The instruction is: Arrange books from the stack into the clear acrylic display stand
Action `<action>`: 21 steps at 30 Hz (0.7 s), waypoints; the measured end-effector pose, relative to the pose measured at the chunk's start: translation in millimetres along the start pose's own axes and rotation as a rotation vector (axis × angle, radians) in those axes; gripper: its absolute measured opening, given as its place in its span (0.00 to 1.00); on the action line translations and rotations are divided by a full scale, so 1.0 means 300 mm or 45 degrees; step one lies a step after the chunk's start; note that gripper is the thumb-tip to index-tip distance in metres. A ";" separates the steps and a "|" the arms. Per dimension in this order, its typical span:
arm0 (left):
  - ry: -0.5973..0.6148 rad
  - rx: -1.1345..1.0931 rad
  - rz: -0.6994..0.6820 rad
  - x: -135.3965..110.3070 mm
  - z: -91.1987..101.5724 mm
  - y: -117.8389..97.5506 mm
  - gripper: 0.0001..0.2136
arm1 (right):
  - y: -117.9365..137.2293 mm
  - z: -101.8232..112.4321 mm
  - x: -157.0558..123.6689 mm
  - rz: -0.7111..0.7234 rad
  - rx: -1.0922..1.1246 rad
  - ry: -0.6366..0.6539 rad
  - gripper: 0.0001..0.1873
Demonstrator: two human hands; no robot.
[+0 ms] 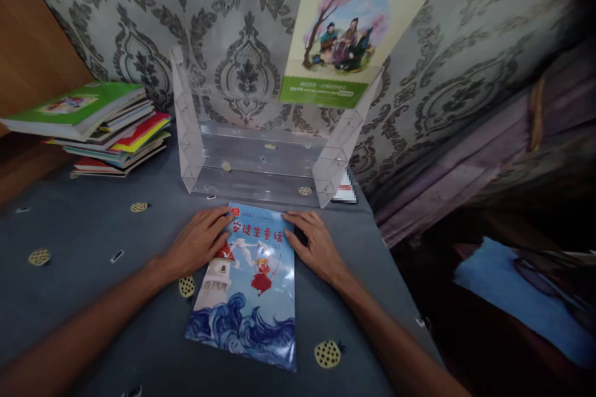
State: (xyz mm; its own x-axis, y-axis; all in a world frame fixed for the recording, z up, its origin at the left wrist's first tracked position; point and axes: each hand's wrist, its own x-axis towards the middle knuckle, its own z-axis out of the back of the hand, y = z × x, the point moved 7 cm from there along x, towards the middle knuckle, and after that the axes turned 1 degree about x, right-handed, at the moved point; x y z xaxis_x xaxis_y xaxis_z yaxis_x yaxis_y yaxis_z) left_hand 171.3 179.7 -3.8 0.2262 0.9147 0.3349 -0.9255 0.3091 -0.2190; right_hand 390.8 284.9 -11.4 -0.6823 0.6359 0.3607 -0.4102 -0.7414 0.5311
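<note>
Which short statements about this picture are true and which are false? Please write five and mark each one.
1. The left grip touches the blue book. True.
2. The right grip is on the book stack. False: the right grip is at the blue book's right edge.
3. A clear rack stands beyond the blue book. True.
4. The book stack is right of the rack. False: the book stack is left.
5. The tablecloth shows pineapple prints. True.

The left hand [198,242] and the right hand [319,245] are bare, with slim fingers [298,219]. Narrow, unadorned wrists [164,268] widen into a slender left forearm [97,325] and right forearm [386,332], both uncovered as far as they show.
</note>
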 end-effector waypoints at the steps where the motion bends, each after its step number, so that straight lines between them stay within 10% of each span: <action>1: 0.002 -0.002 0.003 0.001 0.003 0.002 0.19 | 0.003 0.000 -0.001 0.008 -0.010 0.001 0.18; 7: 0.087 0.061 -0.061 -0.016 -0.001 -0.016 0.24 | 0.016 -0.006 0.003 0.026 -0.123 0.009 0.20; 15: 0.395 -0.024 -0.500 -0.096 -0.016 -0.329 0.30 | 0.023 -0.004 0.008 -0.003 -0.157 0.020 0.20; 21: 0.443 -0.129 -0.598 -0.105 -0.010 -0.417 0.29 | 0.029 -0.003 0.007 0.001 -0.158 0.025 0.20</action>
State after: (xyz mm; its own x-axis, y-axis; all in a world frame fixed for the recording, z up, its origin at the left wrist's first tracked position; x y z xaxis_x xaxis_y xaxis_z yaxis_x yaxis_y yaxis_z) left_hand 280.9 113.1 10.3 0.7070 0.7001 0.1005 -0.6721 0.7093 -0.2125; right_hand 385.1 279.5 -6.6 -0.6937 0.6319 0.3455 -0.4805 -0.7634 0.4316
